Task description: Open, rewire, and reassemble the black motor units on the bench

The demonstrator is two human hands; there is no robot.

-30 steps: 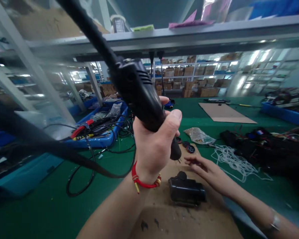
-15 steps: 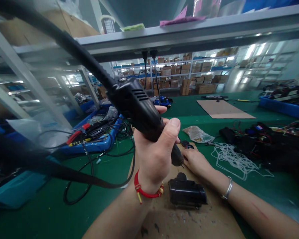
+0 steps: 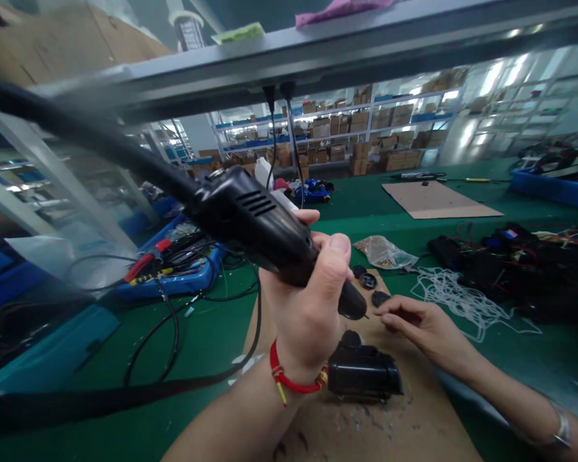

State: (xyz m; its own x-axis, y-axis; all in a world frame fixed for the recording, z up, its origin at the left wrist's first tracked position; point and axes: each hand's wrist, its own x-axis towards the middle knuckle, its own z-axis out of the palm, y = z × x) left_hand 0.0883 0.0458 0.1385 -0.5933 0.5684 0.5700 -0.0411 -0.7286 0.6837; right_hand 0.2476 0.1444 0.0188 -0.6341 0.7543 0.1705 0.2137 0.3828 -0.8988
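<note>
My left hand (image 3: 308,301) is wrapped around a black electric screwdriver (image 3: 264,234), held tilted above the bench with its tip pointing down to the right. A thick black cable runs from its rear toward the upper left. My right hand (image 3: 421,327) rests on a cardboard sheet (image 3: 409,417), fingers pinched together near the screwdriver tip. What they pinch is too small to name. A black plastic housing (image 3: 363,375) lies on the cardboard just below both hands. Small black round parts (image 3: 368,281) sit beyond my right fingertips.
A blue tray (image 3: 173,279) of wires stands at the left, with black cables looping over the green mat (image 3: 197,333). A plastic bag of small parts (image 3: 385,251), white cord (image 3: 462,301) and a heap of black wired parts (image 3: 525,269) lie to the right. A cardboard sheet (image 3: 438,200) is farther back.
My left hand has tilted the screwdriver lower, its rear swinging left. My right hand reached forward to the small round parts, then drew back toward the screwdriver tip with fingers pinched.
</note>
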